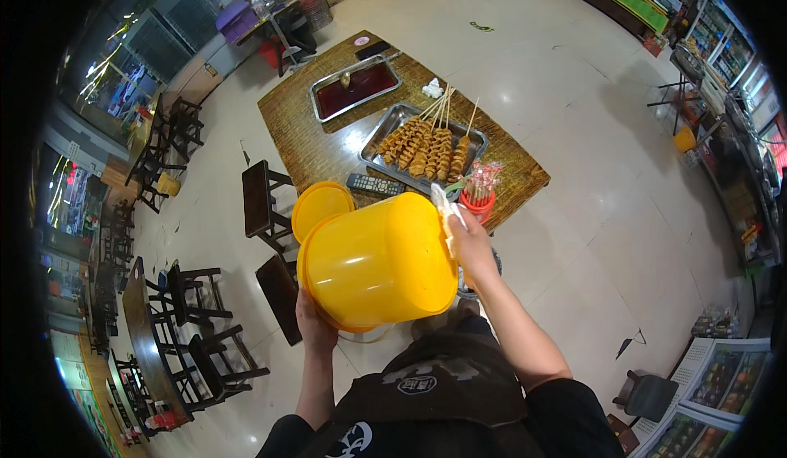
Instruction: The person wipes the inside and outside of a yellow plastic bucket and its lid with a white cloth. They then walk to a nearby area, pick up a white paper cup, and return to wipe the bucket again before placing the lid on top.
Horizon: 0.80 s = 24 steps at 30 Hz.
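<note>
A yellow plastic bucket point(363, 261) is tipped on its side in front of me, its base turned to the right. My left hand point(315, 318) grips the bucket's rim at the lower left; part of the fingers is hidden behind it. With my right hand point(473, 243) I hold a white cloth or tissue point(444, 215) against the edge of the base. Beyond the bucket's rim shows a round yellow lid point(321, 207). Just past my right hand stands a red cup point(478, 203) of wrapped sticks on the wooden table point(510, 181).
On the table are a metal tray of skewered food point(424, 150), a tray of dark red sauce point(363, 86), a remote control point(376, 184), a crumpled tissue point(433, 88) and a dark phone-like object point(372, 50). Dark wooden stools point(265, 199) stand left. A bin point(470, 283) is partly hidden below.
</note>
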Motion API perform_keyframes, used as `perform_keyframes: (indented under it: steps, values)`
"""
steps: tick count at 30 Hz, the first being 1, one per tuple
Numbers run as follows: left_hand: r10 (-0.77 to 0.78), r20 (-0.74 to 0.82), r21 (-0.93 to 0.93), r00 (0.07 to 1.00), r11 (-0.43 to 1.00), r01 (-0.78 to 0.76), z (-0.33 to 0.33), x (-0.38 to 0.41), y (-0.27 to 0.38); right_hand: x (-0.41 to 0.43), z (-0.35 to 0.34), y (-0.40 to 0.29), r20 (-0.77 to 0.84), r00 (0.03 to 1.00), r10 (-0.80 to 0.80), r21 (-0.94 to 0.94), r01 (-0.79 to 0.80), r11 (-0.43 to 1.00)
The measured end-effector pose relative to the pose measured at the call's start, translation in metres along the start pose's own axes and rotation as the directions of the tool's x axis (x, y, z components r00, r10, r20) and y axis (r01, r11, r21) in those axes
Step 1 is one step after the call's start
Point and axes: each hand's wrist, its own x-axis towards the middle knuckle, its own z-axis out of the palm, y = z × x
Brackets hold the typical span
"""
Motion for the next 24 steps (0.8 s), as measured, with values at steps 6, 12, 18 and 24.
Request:
perform_keyframes:
  steps: [6,12,18,24]
  values:
    - [-0.031,-0.019,0.003,0.999,1.0,0.031,0.002,0.003,0.009,0.01,0.021,0.014,0.061,0.92,-0.386,-0.326,0.384,0.864]
    - [-0.035,0.027,0.083,0.999,0.996,0.033,0.008,0.006,0.025,-0.011,0.03,-0.016,0.118,0.836,-0.536,-0.405,0.533,0.743]
    - [-0.017,-0.048,0.104,0.999,0.994,0.022,0.017,0.01,0.023,-0.059,0.033,-0.045,0.366,0.645,-0.671,-0.28,0.764,0.582]
    - [-0.069,-0.002,-0.118,0.998,0.991,0.069,0.034,0.016,0.04,-0.081,-0.011,-0.048,0.713,0.34,-0.613,-0.079,0.908,0.411]
